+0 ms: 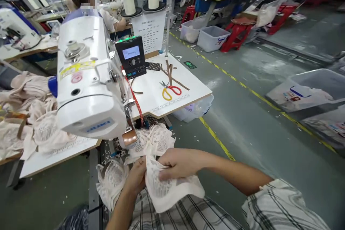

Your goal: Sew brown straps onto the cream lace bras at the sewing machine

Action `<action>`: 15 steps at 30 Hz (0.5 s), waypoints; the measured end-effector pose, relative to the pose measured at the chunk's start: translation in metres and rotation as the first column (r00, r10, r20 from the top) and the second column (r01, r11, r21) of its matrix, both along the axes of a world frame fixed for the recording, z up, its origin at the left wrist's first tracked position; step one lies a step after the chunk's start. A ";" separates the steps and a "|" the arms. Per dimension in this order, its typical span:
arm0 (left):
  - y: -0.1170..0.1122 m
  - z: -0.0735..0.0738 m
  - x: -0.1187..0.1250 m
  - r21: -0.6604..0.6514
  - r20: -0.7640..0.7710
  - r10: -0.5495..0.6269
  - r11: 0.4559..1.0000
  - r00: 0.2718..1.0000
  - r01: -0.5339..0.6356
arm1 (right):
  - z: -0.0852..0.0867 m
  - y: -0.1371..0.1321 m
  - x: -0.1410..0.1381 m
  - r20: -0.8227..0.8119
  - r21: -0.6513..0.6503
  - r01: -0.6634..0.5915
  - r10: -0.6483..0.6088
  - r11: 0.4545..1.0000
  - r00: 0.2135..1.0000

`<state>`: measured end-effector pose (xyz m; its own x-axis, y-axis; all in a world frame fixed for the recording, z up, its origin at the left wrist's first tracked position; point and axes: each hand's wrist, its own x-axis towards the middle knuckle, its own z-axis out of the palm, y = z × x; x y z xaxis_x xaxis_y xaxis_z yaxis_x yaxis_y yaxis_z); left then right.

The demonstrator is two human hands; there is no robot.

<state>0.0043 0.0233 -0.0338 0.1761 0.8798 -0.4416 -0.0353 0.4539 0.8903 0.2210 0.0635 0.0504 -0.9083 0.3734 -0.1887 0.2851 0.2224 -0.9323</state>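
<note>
- from where i stand, the bra [159, 187] is up off the counter [151, 95], held over the person's lap just in front of the machine [86, 86].
- the left hand [136, 174] is closed on the near-left edge of the lace; its grip looks like a pinch, and a pinch suits so thin a fabric, if it is kept light.
- the right hand [179, 163] is clamped on the same cup from the other side, thumb lying on top; i cannot tell how its hidden fingers sit underneath.
- i'd let one hand anchor and the other smooth, since pulling both ways would probably stretch the lace out of shape.
- the pale lower edge hangs free above the shirt [176, 212]; turning it flat before judging it would show any fold better.
- more lace [161, 138] lies right behind the hands, near the copper roller [129, 137]; whether it is joined to the held cup i cannot tell, so a gentle lift beats a tug.
- another lace cup [114, 179] hangs to the left, beside the wrist, and might snag if the elbow swings.
- the scissors [171, 90] rest on the counter, well apart from the fabric, a good place for blades.
- scraps dot the floor [237, 143], so i'd not let a strap trail.
</note>
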 end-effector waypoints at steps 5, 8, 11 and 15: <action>0.011 -0.005 0.020 0.048 -0.009 0.045 0.998 0.999 -0.045 | -0.026 0.110 0.061 0.150 0.333 0.638 -0.707 0.695 0.691; 0.010 -0.005 0.025 0.129 -0.226 -0.021 0.990 0.974 0.052 | -0.042 0.208 0.091 0.063 0.462 0.840 -0.956 0.284 0.288; 0.003 -0.004 0.028 0.259 -0.357 0.035 0.964 0.933 0.062 | -0.049 0.290 0.107 0.029 0.444 0.895 -0.999 0.048 0.040; -0.008 -0.005 0.023 0.424 -0.408 0.238 0.904 0.881 -0.048 | -0.057 0.347 0.104 0.014 0.320 0.942 -0.994 -0.100 -0.110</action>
<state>0.0274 0.0158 -0.0389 -0.0943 0.9940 -0.0557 0.3658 0.0866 0.9267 0.3250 0.4104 -0.0070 0.5115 0.8563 -0.0718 0.4729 -0.3504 -0.8085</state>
